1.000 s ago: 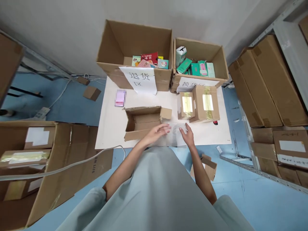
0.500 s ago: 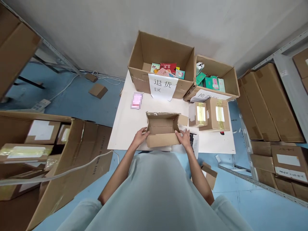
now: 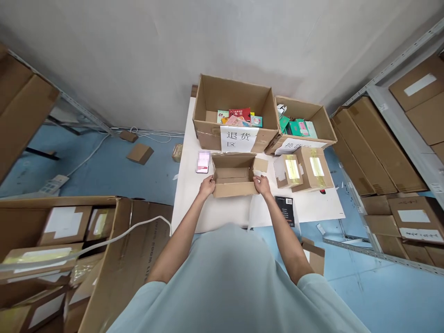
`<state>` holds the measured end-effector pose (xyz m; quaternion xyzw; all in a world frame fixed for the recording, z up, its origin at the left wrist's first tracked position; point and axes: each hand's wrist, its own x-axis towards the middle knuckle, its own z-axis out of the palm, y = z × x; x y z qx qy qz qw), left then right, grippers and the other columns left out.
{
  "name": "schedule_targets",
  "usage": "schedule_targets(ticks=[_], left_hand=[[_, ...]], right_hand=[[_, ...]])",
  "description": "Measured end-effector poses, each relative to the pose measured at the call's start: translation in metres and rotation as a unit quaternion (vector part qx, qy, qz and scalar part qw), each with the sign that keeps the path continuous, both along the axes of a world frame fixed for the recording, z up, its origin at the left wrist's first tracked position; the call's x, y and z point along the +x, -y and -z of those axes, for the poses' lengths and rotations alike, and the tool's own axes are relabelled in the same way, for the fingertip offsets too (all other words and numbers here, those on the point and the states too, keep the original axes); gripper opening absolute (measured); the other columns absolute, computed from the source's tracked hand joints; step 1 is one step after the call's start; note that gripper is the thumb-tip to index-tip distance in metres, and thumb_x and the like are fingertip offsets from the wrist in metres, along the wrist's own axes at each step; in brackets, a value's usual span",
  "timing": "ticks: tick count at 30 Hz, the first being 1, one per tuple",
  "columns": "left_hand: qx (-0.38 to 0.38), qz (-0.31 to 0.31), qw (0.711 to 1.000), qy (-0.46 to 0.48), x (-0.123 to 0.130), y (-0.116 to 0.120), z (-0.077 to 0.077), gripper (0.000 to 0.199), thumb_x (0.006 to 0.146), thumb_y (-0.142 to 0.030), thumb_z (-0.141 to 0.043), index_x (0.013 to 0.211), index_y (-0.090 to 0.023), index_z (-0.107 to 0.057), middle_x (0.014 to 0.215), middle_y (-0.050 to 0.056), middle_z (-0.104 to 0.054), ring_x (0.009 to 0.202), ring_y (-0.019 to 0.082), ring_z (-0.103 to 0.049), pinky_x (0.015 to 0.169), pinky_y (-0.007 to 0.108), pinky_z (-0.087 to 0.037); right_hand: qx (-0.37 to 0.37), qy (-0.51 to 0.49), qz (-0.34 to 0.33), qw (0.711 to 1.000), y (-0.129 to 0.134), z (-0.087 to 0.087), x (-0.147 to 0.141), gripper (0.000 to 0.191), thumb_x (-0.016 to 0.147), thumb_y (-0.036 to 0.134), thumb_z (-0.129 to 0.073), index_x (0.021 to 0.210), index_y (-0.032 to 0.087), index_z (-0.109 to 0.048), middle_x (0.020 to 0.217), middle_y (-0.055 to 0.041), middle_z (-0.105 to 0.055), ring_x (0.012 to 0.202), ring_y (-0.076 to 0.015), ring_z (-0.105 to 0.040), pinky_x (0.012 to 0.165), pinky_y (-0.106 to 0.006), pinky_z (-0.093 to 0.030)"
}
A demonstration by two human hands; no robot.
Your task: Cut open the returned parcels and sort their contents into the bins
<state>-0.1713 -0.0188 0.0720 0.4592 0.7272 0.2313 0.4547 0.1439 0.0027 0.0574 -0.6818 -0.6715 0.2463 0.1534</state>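
Note:
Between my two hands is an open cardboard box (image 3: pixel 234 188), its inside bare and its flaps folded out. My left hand (image 3: pixel 207 186) is closed on the box's near left corner. On the opposite side, my right hand (image 3: pixel 262 184) grips the near right corner, below a raised side flap (image 3: pixel 260 165). A phone (image 3: pixel 203 162) with a lit, blurred screen lies just left of the box. Close to my right forearm lies a black book (image 3: pixel 285 210) with a barcode, beside a white sheet (image 3: pixel 259 212) at the table's front edge.
Behind stand two large open cartons, one with books (image 3: pixel 208 138) and one with green packs (image 3: pixel 324 121). Two taped parcels (image 3: pixel 288 172) sit at the right of the white table (image 3: pixel 222 217). A big carton of parcels (image 3: pixel 138 259) and a pale cable (image 3: pixel 138 227) are at left; loaded shelves flank right.
Both hands have pushed the cardboard box away from me, toward the large cartons. The black book, partly covered before, now shows more fully. The view has tilted up a little.

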Motion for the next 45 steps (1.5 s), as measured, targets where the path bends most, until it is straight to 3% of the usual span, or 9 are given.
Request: schedule_targets(ticks=[5, 8, 10, 13, 20, 26, 33, 39, 45], left_hand=[[0.013, -0.005, 0.999, -0.039, 0.009, 0.013, -0.019, 0.061, 0.101, -0.029, -0.058, 0.158, -0.007, -0.061, 0.156, 0.024, -0.067, 0.145, 0.035, -0.065, 0.122, 0.043, -0.049], [0.162, -0.012, 0.985, -0.063, 0.031, 0.038, -0.045, 0.056, 0.106, -0.034, -0.056, 0.156, -0.010, -0.060, 0.161, 0.022, -0.061, 0.154, 0.033, -0.056, 0.131, 0.044, -0.041], [0.248, 0.036, 0.968, -0.013, 0.055, 0.055, -0.061, 0.048, 0.110, -0.041, -0.054, 0.149, -0.015, -0.066, 0.152, 0.017, -0.068, 0.143, 0.029, -0.065, 0.125, 0.041, -0.048], [0.231, 0.184, 0.950, 0.099, 0.101, 0.075, -0.069, 0.043, 0.111, -0.047, -0.055, 0.138, -0.020, -0.074, 0.133, 0.011, -0.079, 0.120, 0.024, -0.076, 0.110, 0.037, -0.060], [0.032, 0.412, 0.911, 0.012, 0.199, 0.093, 0.003, 0.043, 0.104, -0.031, -0.063, 0.143, -0.016, -0.073, 0.147, 0.015, -0.073, 0.122, 0.030, -0.076, 0.112, 0.042, -0.058], [-0.050, 0.409, 0.911, -0.029, 0.256, 0.096, 0.057, 0.048, 0.102, -0.025, -0.064, 0.148, -0.013, -0.070, 0.153, 0.018, -0.068, 0.130, 0.032, -0.073, 0.122, 0.041, -0.049], [-0.133, 0.338, 0.932, -0.008, 0.326, 0.089, 0.097, 0.041, 0.095, -0.023, -0.070, 0.134, -0.014, -0.076, 0.133, 0.015, -0.080, 0.119, 0.031, -0.077, 0.111, 0.038, -0.055], [-0.179, 0.252, 0.950, 0.042, 0.351, 0.091, 0.108, 0.028, 0.085, -0.033, -0.082, 0.107, -0.017, -0.077, 0.097, 0.008, -0.082, 0.088, 0.023, -0.076, 0.088, 0.032, -0.058], [-0.193, 0.201, 0.951, 0.136, 0.336, 0.080, 0.076, 0.037, 0.078, -0.046, -0.089, 0.074, -0.019, -0.064, 0.064, 0.000, -0.062, 0.059, 0.015, -0.059, 0.066, 0.029, -0.052]], right_hand=[[-0.029, -0.045, 0.044, 0.998, 0.012, 0.001, 0.003, 0.061, 0.112, 0.052, -0.047, 0.149, 0.012, -0.074, 0.150, -0.0183, -0.074, 0.146, -0.0318, -0.066, 0.126, -0.047, -0.049], [-0.024, -0.083, 0.077, 0.993, 0.038, 0.007, 0.024, 0.066, 0.113, 0.052, -0.044, 0.160, 0.011, -0.064, 0.163, -0.0179, -0.065, 0.155, -0.0306, -0.059, 0.130, -0.047, -0.046], [-0.014, -0.115, 0.112, 0.987, 0.059, 0.013, 0.045, 0.069, 0.112, 0.055, -0.045, 0.165, 0.012, -0.058, 0.166, -0.0177, -0.061, 0.156, -0.0311, -0.057, 0.129, -0.049, -0.047], [-0.015, -0.121, 0.166, 0.979, 0.090, 0.023, 0.084, 0.071, 0.110, 0.055, -0.049, 0.163, 0.010, -0.058, 0.163, -0.0222, -0.063, 0.151, -0.0334, -0.062, 0.126, -0.050, -0.049], [-0.107, -0.039, 0.219, 0.969, 0.143, 0.052, 0.166, 0.059, 0.102, 0.040, -0.066, 0.153, 0.011, -0.066, 0.151, -0.0227, -0.071, 0.145, -0.0352, -0.064, 0.125, -0.050, -0.048], [-0.187, 0.005, 0.253, 0.949, 0.173, 0.073, 0.198, 0.068, 0.100, 0.038, -0.066, 0.161, 0.008, -0.056, 0.162, -0.0268, -0.057, 0.152, -0.0389, -0.051, 0.127, -0.050, -0.042], [-0.235, -0.048, 0.278, 0.930, 0.172, 0.083, 0.234, 0.064, 0.103, 0.035, -0.063, 0.161, 0.011, -0.053, 0.153, -0.0239, -0.064, 0.138, -0.0364, -0.064, 0.121, -0.047, -0.050], [-0.251, -0.120, 0.295, 0.914, 0.159, 0.085, 0.262, 0.043, 0.099, 0.031, -0.065, 0.138, 0.014, -0.073, 0.124, -0.0159, -0.083, 0.124, -0.0317, -0.075, 0.114, -0.044, -0.054], [-0.226, -0.204, 0.272, 0.913, 0.153, 0.060, 0.270, 0.033, 0.087, 0.049, -0.078, 0.099, 0.019, -0.083, 0.105, -0.0113, -0.086, 0.108, -0.0310, -0.079, 0.100, -0.042, -0.061]])
